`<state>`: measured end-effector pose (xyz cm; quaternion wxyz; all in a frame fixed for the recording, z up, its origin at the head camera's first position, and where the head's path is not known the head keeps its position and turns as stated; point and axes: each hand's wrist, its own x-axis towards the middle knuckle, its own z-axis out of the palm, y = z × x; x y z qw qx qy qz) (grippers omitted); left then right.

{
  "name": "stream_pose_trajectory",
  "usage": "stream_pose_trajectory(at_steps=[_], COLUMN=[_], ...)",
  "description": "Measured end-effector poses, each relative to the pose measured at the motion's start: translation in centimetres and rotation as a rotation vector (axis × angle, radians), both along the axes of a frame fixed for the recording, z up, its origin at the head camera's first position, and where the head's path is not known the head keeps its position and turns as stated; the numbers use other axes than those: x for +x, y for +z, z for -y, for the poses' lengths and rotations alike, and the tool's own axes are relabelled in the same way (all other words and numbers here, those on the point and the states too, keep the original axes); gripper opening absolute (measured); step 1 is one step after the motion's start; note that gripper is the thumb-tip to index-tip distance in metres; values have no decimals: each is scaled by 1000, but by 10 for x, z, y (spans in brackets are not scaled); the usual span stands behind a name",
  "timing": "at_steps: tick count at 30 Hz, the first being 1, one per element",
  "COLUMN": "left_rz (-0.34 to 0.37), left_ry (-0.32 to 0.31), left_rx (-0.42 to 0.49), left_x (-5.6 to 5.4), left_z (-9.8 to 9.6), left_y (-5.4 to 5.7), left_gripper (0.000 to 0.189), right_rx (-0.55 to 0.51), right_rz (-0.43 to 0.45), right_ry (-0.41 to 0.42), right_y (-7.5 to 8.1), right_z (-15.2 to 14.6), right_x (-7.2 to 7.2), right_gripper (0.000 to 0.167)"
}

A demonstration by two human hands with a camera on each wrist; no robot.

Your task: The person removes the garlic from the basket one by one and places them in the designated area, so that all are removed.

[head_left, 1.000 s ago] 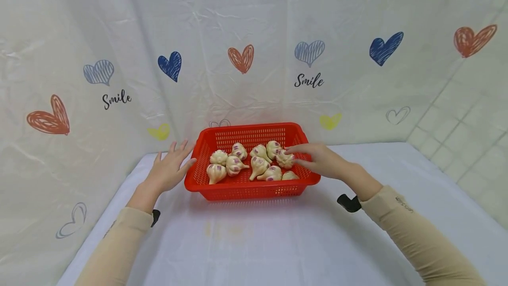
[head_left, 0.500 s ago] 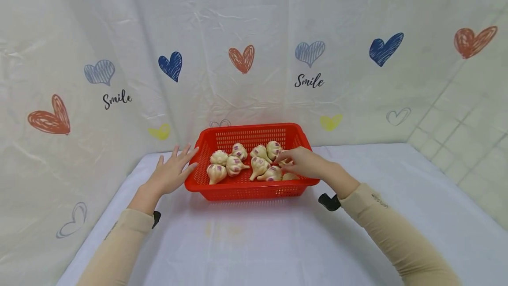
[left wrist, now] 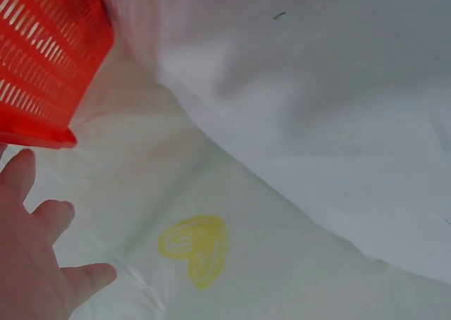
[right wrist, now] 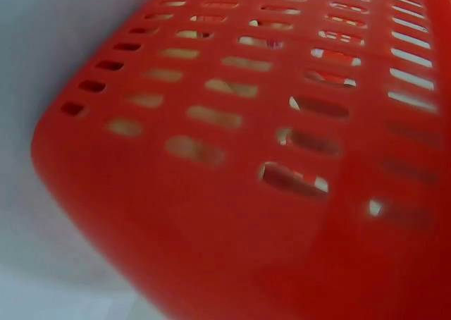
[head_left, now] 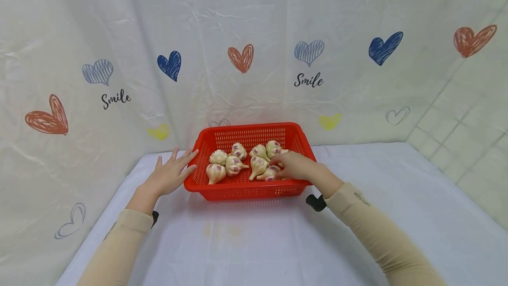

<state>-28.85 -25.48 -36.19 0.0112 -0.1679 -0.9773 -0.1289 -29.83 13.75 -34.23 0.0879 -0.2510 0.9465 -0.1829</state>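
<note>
Right hand [head_left: 295,166] slid further left over the garlic bulbs [head_left: 270,173] in the red basket [head_left: 238,187], putting a front one within reach, pinched or not I couldn't tell, while the left hand [head_left: 168,176] stayed spread at the basket's left end.

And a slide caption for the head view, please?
Right hand in a red basket of garlic bulbs, left hand alongside.

- Left arm [head_left: 115,242] stretched forward; left grip [head_left: 167,178] has fingers spread apart.
- Right arm [head_left: 381,235] slants inward; right grip [head_left: 293,165] curves down, some fingers hidden.
</note>
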Motion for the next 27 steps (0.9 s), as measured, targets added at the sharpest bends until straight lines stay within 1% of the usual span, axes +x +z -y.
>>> stream_pose_trajectory(at_steps=[5, 8, 10, 13, 17, 21, 27], left_rz=[-5, -5, -3, -4, -3, -4, -4], left_ry=[-14, -15, -14, -15, -14, -18, -23], left_rx=[-17, -25, -22, -17, -11, -7, -7], left_x=[-2, -3, -4, -5, -5, -4, -4], left_z=[2, 3, 3, 2, 2, 2, 2], left_y=[-1, -2, -2, -3, -3, -3, -2], left_gripper=[64, 65, 66, 67, 67, 66, 66], right_rx=[19, 10, -1, -13, 5, 27, 45], right_rz=[24, 43, 48, 50, 49, 57, 69], right_ry=[-48, -65, -61, -31, 1, -12, -75], right_y=[-4, -7, -9, -10, -12, -14, -16], right_z=[5, 7, 7, 6, 7, 10, 16], right_x=[-5, -7, -9, -10, -12, -14, -14], right_gripper=[46, 47, 46, 43, 40, 45, 55])
